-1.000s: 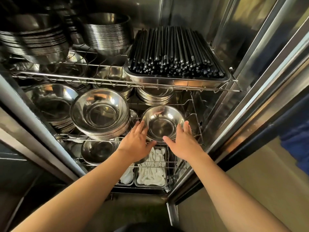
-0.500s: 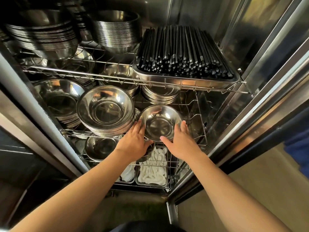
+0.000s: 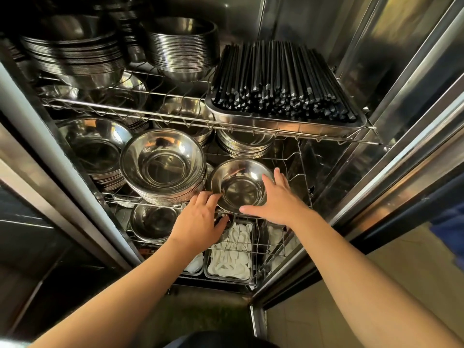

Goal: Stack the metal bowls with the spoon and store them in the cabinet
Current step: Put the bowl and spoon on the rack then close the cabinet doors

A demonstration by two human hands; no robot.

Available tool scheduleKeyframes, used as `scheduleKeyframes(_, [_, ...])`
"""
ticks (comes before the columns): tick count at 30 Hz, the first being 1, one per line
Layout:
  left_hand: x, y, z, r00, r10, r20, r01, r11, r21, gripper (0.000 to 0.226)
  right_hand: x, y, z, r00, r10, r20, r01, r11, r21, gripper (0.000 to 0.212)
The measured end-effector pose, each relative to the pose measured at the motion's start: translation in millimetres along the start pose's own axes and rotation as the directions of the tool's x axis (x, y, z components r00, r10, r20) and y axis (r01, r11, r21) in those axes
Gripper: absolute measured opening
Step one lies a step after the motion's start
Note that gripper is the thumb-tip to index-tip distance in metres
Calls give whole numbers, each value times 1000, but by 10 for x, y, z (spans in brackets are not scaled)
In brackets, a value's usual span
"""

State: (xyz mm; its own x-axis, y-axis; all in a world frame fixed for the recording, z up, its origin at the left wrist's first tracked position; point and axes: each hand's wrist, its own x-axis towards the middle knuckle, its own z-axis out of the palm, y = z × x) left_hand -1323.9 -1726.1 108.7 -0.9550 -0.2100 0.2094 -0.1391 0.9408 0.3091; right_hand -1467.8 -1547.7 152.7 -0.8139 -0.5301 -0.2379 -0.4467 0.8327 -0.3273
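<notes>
A small shiny metal bowl [image 3: 241,189] sits upright at the right of the cabinet's middle wire shelf [image 3: 305,172], beside a tall stack of larger metal bowls [image 3: 160,167]. My left hand [image 3: 198,224] curls its fingers on the bowl's front-left rim. Cupping the right rim is my right hand [image 3: 278,204], fingers spread and thumb along the front edge. I see no spoon inside the bowl. White spoons [image 3: 231,257] lie in trays on the shelf below, under my hands.
A tray of black chopsticks [image 3: 281,81] fills the upper shelf's right side, with bowl stacks [image 3: 180,46] to its left. More bowls [image 3: 98,151] stand at the middle shelf's left, and one bowl [image 3: 153,219] below. The steel door frame [image 3: 391,156] borders the right.
Both hands have moved the small bowl deeper onto the middle shelf. My right hand has spread out along its right rim and my left has slipped lower on the front rim.
</notes>
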Motion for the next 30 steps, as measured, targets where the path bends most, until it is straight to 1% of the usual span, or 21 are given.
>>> scheduleKeyframes(2, [-47,1,30,1000,-3,-2,3,1000,-17,64,50,16,-60,995,-1,97,0,1000,1,153])
scheduleKeyframes(4, [-80,4,54,1000,-19,5,19,999,-32,66,80,42,-82,990,3,143,1,1000,-26,159])
scheduleKeyframes(11, [-106,-24,98,996,-80,31,82,995,-65,75,54,7,55,999,26,46,-25,999,-23,154])
scheduleKeyframes(17, [-77,-14,42,994,-103,29,105,992,-74,77,41,-14,150,999,29,14,-29,999,-26,150])
scheduleKeyframes(20, [-68,23,28,992,-125,12,126,989,-83,77,46,45,183,999,35,-4,-35,997,64,149])
scheduleKeyframes(22, [-47,59,36,982,-189,29,191,968,-164,81,41,102,220,998,68,-14,-65,981,181,149])
scheduleKeyframes(24, [4,97,42,962,-267,62,274,922,-273,87,28,158,275,997,67,-29,-57,964,260,146])
scheduleKeyframes(27, [95,137,47,941,-323,102,336,857,-390,89,8,208,355,996,43,-73,-18,947,321,137])
scheduleKeyframes(30, [144,138,54,930,-348,113,363,839,-406,88,-11,197,366,994,53,-91,-18,937,348,133])
